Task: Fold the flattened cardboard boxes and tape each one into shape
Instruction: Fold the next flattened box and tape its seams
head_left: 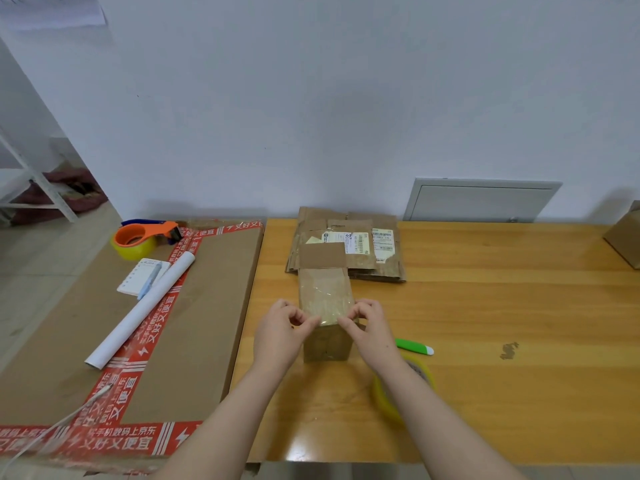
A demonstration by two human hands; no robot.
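Observation:
A small folded cardboard box (325, 306) stands on the wooden table (485, 323), its top covered with clear tape. My left hand (282, 329) pinches the tape at the box's near left top edge. My right hand (369, 327) pinches the tape at the near right top edge. A stack of flattened cardboard boxes (349, 247) with shipping labels lies just behind the box, one flap leaning on it. A roll of yellowish clear tape (394, 396) lies under my right forearm.
A green and white utility knife (414, 346) lies right of my right hand. On a large cardboard carton (194, 323) at the left sit an orange tape dispenser (145, 237), a notepad with pen (145, 275) and a white paper roll (142, 310). Another box (627, 237) is at far right.

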